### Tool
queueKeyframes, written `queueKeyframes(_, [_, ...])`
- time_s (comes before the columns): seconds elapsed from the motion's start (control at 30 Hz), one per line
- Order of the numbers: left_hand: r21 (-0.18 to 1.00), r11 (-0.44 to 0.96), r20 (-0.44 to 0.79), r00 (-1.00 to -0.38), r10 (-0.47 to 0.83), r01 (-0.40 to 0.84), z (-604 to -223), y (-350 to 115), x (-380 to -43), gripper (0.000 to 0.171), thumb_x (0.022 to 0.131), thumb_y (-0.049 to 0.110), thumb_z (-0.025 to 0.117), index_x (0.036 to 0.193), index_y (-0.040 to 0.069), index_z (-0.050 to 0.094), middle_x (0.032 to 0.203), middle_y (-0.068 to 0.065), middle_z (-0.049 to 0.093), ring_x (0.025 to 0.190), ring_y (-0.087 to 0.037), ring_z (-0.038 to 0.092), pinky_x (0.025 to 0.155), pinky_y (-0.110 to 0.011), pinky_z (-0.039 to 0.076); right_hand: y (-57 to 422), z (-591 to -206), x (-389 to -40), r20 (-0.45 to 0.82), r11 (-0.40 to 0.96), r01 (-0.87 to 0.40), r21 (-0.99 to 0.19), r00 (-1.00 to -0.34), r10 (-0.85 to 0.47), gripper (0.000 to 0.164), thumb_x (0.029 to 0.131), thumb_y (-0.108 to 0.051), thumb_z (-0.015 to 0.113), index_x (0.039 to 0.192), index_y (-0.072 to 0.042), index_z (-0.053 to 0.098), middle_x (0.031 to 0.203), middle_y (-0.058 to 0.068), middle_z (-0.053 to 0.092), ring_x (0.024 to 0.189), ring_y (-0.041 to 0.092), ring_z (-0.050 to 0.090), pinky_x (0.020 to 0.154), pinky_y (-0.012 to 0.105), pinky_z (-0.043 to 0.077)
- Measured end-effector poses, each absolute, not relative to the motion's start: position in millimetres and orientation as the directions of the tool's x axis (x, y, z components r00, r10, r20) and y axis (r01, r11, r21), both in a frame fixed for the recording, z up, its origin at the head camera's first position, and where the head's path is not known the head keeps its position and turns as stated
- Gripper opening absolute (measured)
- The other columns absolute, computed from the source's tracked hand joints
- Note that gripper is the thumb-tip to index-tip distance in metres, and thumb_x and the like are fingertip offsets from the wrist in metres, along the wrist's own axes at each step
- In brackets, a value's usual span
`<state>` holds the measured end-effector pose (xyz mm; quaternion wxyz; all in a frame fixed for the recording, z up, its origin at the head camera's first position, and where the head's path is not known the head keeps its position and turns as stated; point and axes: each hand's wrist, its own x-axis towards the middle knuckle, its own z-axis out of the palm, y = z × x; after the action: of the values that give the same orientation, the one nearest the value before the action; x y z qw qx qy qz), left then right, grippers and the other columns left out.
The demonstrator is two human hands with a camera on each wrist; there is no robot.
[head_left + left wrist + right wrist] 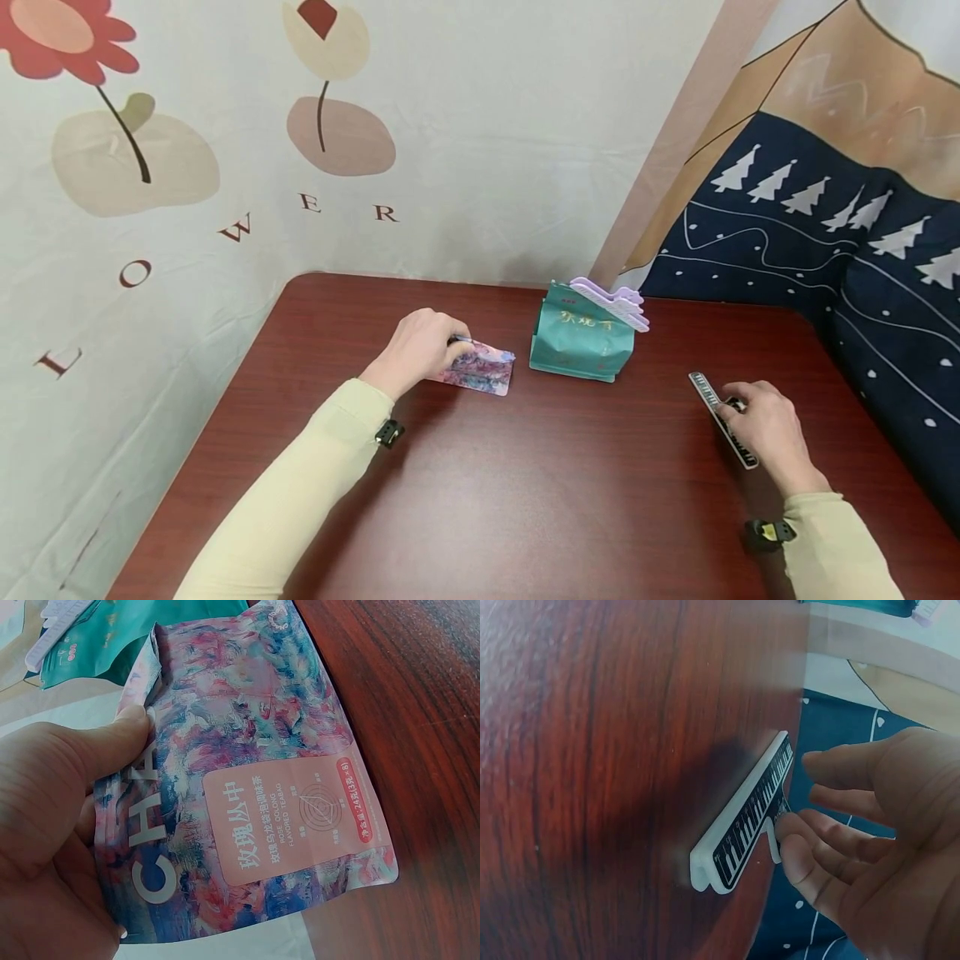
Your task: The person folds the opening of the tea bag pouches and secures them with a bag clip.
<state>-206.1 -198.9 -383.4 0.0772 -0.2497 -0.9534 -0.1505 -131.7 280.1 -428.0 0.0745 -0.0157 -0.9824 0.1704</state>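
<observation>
My left hand (422,343) grips a pink-and-blue patterned tea pouch (247,750) by its edge. The thumb lies over the pouch's front, and the other fingers are partly hidden behind it. Towards the right side of the table, my right hand (765,417) is at the handle of a long bag clip (754,817) with a piano-key pattern. Its fingertips (795,859) overlap the curved handle in the right wrist view. Between the hands stands a green bag (581,337), with a purple clip (611,302) across its top.
The reddish-brown wooden table (540,492) meets a pale cloth wall (480,167) printed with flowers and letters at the back. A dark blue cloth (795,225) with white trees hangs along the right side.
</observation>
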Motion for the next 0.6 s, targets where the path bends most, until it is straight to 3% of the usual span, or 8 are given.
queueKeyframes(0.37, [0.246, 0.832, 0.213, -0.865, 0.454, 0.497, -382, -198, -206, 0.014, 0.094, 0.030, 0.078, 0.088, 0.018, 0.082, 0.079, 0.004, 0.076, 0.068, -0.018, 0.060, 0.065, -0.038, 0.050, 289, -427, -131, 0.030, 0.941, 0.094, -0.326, -0.993, 0.110, 0.038, 0.092, -0.011, 0.066, 0.121, 0.013, 0.062, 0.115, 0.038, 0.057, 0.097, 0.051, 0.054, 0.080, 0.063, 0.047])
queueKeyframes(0.6, [0.236, 0.835, 0.210, -0.865, 0.456, 0.498, -381, -198, -205, 0.014, 0.094, 0.031, 0.077, 0.087, 0.019, 0.081, 0.078, 0.005, 0.075, 0.068, -0.018, 0.059, 0.064, -0.037, 0.050, 295, -424, -137, -0.134, 0.931, 0.190, -0.313, -0.979, 0.155, 0.044, 0.096, -0.018, 0.062, 0.124, 0.016, 0.057, 0.108, 0.037, 0.059, 0.088, 0.044, 0.053, 0.072, 0.054, 0.048])
